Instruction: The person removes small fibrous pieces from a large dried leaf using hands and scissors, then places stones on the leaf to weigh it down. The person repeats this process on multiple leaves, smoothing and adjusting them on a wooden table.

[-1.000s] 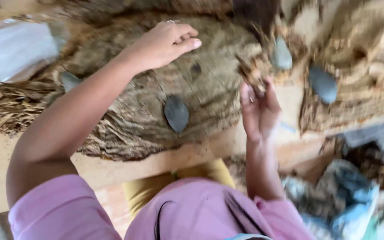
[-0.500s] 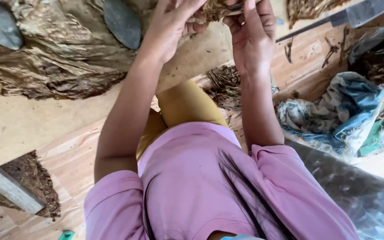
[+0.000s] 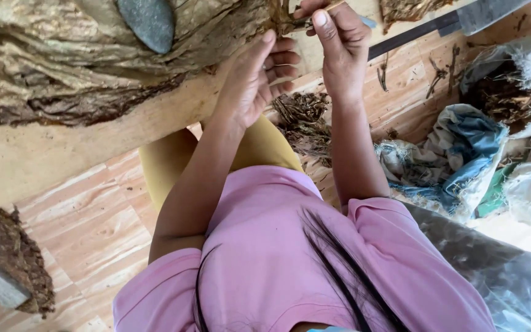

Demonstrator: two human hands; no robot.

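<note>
**Both hands on one dried leaf at the desk edge**

A second ago my left hand hovered spread over the middle of the leaf pile and my right pinched a scrap off to the side; now the two have come together at the near edge of the desk [image 3: 62, 157], and my view has dropped so that my pink shirt and yellow trousers fill the lower half.

My left hand [image 3: 254, 83] curls its fingers around the brown leaf strip [image 3: 290, 24], thumb raised beside it. My right hand [image 3: 337, 46] pinches the same strip from the other side — thumb pressed on top, fingers closed behind it.

The strip is dry, wrinkled, dark brown, and runs straight off the edge of the big leaf pile [image 3: 62, 55], which is papery, tan to brown, with ragged darker fringes. A smooth grey stone [image 3: 147, 21] lies on the pile. Below my hands, crumbled leaf scraps [image 3: 302, 120] lie on the floor — and crumpled cloth sacks [image 3: 456, 154] sit to my right.
</note>
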